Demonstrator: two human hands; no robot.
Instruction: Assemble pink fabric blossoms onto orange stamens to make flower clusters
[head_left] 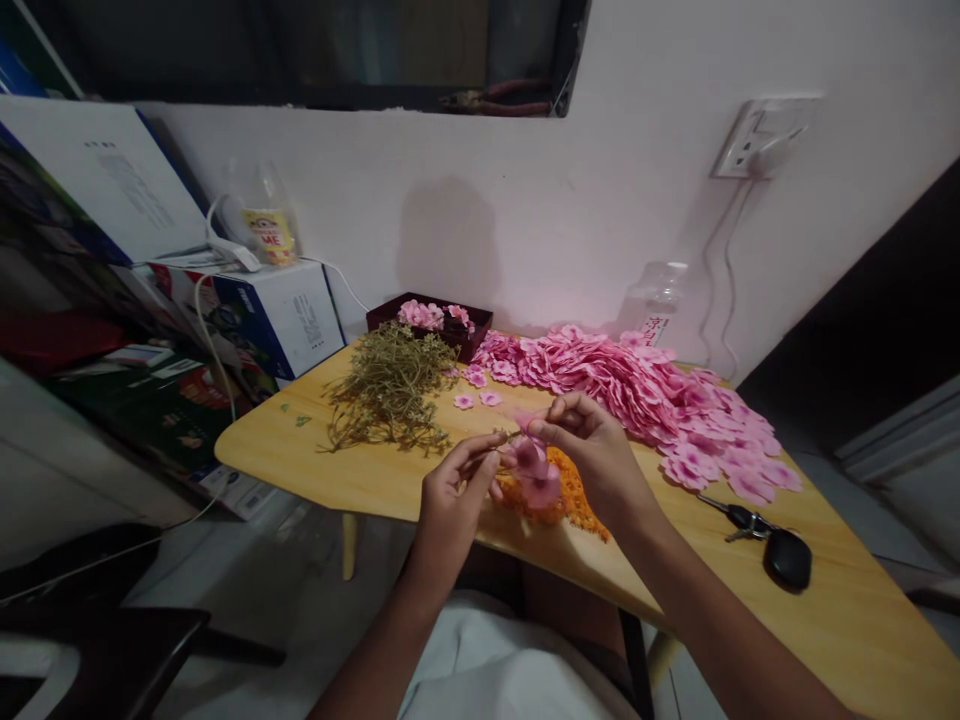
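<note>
My left hand pinches a thin green artificial stem, held above the table's front edge. Pink fabric blossoms hang from this stem between my two hands. My right hand has thumb and fingers closed on a pink petal piece at the stem's upper end. Under the hands lies a heap of small orange pieces. Left of them is a tangled pile of green-brown stems. A large heap of loose pink petal pieces spreads behind and to the right.
A dark tray with pink flowers stands at the table's back. Keys with a black fob lie on the right of the wooden table. A clear bottle is by the wall. Stacked boxes are at left.
</note>
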